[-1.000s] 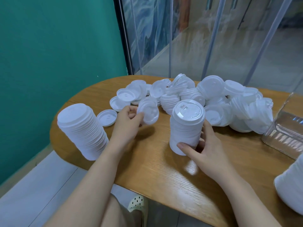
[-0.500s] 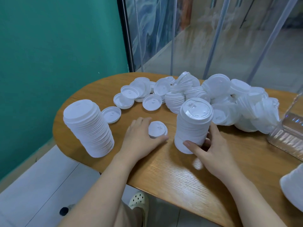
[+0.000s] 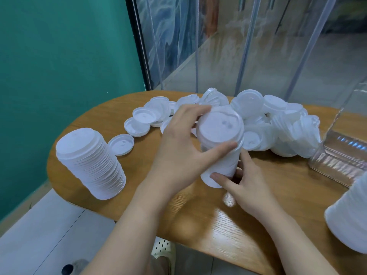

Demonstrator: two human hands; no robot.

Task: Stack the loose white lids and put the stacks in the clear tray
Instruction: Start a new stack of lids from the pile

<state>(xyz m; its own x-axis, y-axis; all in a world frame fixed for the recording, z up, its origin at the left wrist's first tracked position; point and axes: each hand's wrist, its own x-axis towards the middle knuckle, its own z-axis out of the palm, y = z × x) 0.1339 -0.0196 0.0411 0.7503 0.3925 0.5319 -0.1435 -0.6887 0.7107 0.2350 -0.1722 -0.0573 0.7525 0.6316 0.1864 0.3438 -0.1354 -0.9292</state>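
Centre of frame: left hand (image 3: 178,143) grips the top lid (image 3: 219,129) of the middle lid stack (image 3: 220,165), thumb across the near rim, fingers over the far rim. Right hand (image 3: 244,181) holds the stack's base, just below centre. Left of frame: taller lid stack (image 3: 91,163), leaning, with a single upturned lid (image 3: 121,144) just beside it. Upper centre to right: loose lid pile (image 3: 278,126) on the wooden table (image 3: 208,225). Right edge: clear tray (image 3: 341,155), partly cut off. Lower right corner: third lid stack (image 3: 349,219), partly out of frame. Teal wall (image 3: 59,56) upper left.
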